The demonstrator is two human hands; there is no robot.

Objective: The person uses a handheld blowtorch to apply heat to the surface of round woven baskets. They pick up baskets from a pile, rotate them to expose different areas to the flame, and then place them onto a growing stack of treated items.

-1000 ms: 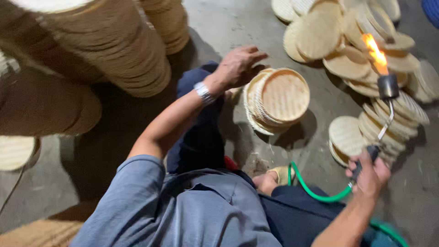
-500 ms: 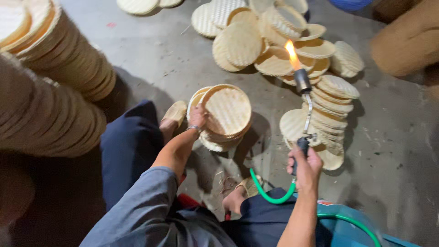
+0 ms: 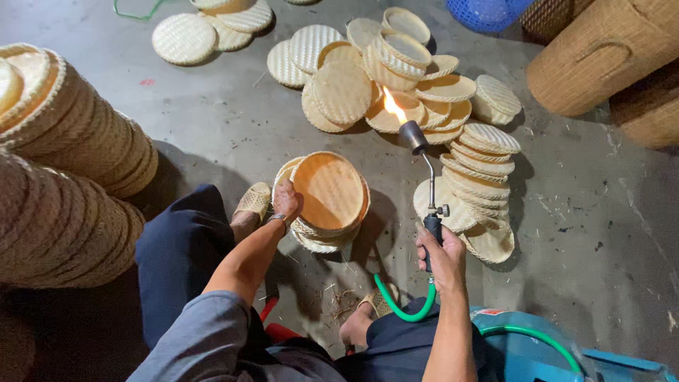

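My left hand grips the rim of the top woven bamboo tray, tilted up on a small stack of trays between my feet. My right hand holds the handle of a gas torch, its burner pointing up and away with a lit flame over the scattered trays. A green hose runs from the torch handle back toward me.
Loose woven trays lie scattered ahead, with a short stack right of the torch. Tall stacks of trays stand at left. Large woven baskets and a blue mesh basket sit at top right. A blue container is near my right knee.
The view has swung left to centre on the floor. My left hand now holds the top tray's rim more upright. The torch stays raised in my right hand, flame lit.
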